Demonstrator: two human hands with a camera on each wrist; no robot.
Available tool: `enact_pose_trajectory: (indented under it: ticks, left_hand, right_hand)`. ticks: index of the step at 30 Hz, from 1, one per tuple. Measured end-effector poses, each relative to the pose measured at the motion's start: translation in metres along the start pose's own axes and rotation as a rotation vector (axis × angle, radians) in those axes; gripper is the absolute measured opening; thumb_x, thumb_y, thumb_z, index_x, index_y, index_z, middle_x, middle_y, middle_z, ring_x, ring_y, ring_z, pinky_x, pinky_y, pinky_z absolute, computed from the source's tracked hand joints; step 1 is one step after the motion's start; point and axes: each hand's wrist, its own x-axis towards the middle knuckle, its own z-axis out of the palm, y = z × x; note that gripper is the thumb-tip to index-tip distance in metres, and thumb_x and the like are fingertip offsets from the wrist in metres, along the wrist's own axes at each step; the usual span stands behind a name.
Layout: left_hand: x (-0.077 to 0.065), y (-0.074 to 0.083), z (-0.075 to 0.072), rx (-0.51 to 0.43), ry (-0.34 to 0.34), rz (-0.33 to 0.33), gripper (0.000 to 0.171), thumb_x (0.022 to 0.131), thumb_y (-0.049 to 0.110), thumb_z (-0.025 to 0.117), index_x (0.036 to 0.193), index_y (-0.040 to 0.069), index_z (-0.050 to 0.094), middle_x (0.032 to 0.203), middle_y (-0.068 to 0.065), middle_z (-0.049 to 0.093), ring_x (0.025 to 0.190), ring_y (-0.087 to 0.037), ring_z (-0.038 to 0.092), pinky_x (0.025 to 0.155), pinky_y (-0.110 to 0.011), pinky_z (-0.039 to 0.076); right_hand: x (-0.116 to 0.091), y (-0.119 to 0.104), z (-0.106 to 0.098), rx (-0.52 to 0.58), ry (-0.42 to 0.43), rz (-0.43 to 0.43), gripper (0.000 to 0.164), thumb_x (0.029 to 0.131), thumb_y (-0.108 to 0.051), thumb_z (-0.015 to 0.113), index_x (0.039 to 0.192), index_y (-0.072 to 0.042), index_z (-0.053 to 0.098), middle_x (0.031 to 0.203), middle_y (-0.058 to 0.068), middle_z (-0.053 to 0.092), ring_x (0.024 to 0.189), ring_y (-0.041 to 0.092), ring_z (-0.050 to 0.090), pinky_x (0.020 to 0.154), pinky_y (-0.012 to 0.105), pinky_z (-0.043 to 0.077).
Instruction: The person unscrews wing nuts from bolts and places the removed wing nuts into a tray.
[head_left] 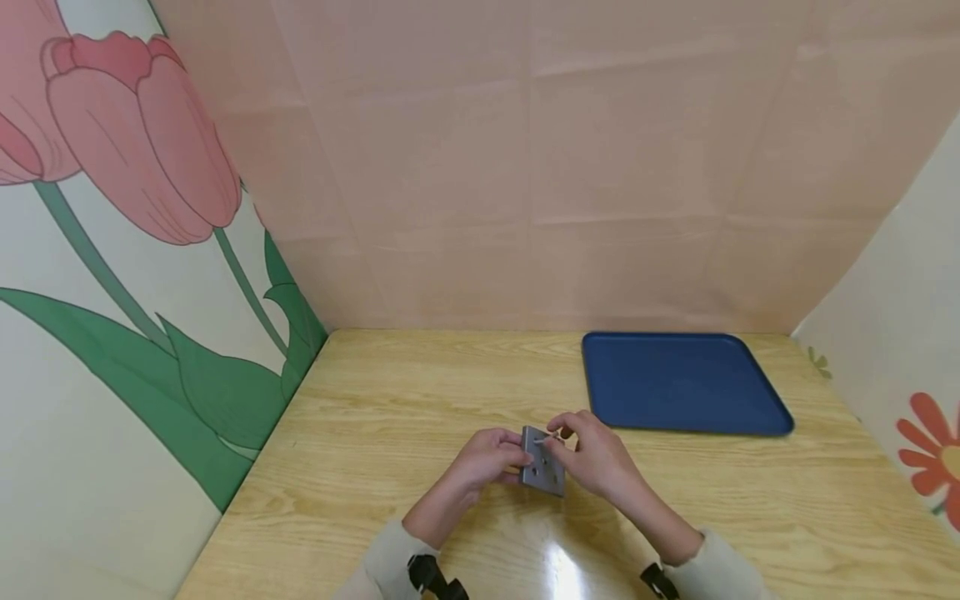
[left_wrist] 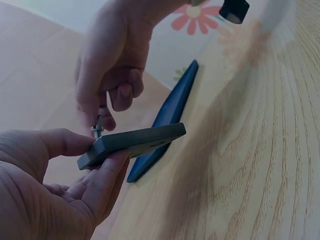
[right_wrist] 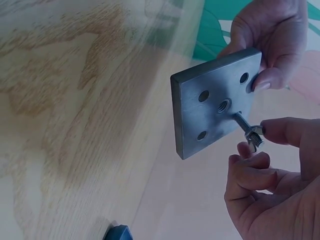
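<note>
A square grey metal plate (head_left: 542, 477) is held up above the table, tilted. My left hand (head_left: 486, 458) grips it by one edge, thumb on one face and fingers on the other. The right wrist view shows several plain holes and a larger threaded one in the middle of the plate. From a hole near the side held by the left hand juts a thin threaded bolt (right_wrist: 242, 121) carrying a wing nut (right_wrist: 255, 132). My right hand (head_left: 596, 454) pinches the wing nut with its fingertips, the other fingers curled beneath.
A blue tray (head_left: 686, 379) lies on the wooden table (head_left: 420, 383) at the back right, beyond the right hand. A pink sheet (head_left: 525, 167) rises along the table's back edge. Side panels with printed flowers (head_left: 142, 133) stand at left and right.
</note>
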Motion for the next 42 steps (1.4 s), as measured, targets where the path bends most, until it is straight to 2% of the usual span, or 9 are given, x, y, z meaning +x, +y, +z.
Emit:
enact_pose_trajectory:
  ticks: [25,35,42]
  left_hand:
    - [0.0001,-0.0015,-0.0016,-0.01,-0.008,0.008,0.027,0.088,0.007,0.07,0.112,-0.005,0.067,0.099,-0.011,0.074,0.089,-0.022,0.071,0.076,-0.038,0.061]
    - [-0.0018,0.0001,-0.0016,0.001,-0.003,-0.003,0.027,0.088,0.007,0.071,0.111,-0.004,0.067,0.099,-0.01,0.074,0.089,-0.022,0.071,0.075,-0.038,0.06]
    - [-0.001,-0.0017,-0.0019,0.013,-0.028,-0.001,0.025,0.089,0.009,0.071,0.11,-0.003,0.068,0.099,-0.008,0.074,0.089,-0.02,0.072,0.076,-0.036,0.061]
  right_hand:
    - [-0.0031,-0.0051,0.0027,-0.011,0.043,-0.052,0.011,0.091,-0.018,0.076,0.102,-0.017,0.073,0.095,0.001,0.063,0.068,0.011,0.048,0.061,0.027,0.042]
    - [-0.0013,-0.0061,0.0003,0.003,0.045,-0.033,0.017,0.098,-0.024,0.068,0.11,-0.013,0.072,0.099,0.004,0.064,0.067,0.012,0.049,0.061,0.03,0.044]
    - [0.0005,-0.0037,0.0007,-0.007,0.04,-0.027,0.019,0.098,-0.023,0.068,0.111,-0.011,0.072,0.099,0.005,0.064,0.068,0.012,0.05,0.062,0.031,0.045]
